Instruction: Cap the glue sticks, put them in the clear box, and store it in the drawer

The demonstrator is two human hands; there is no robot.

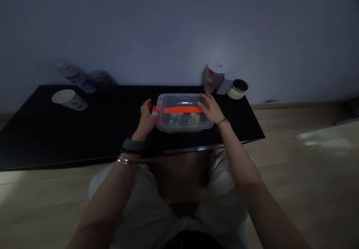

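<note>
Left hand: was half open, thumb on the orange clip.
Right hand: lay spread on the lid.
Clear box: sat between them on the black table.
Far cup: might have tipped if the box got shoved back.

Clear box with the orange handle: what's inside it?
The clear box shows green-and-white items and something yellow through its lid. Whatever lies under the orange handle and the right hand is covered. Exact items unclear.

Room lies between paper cup and left hand; wall blocks behind.
</note>
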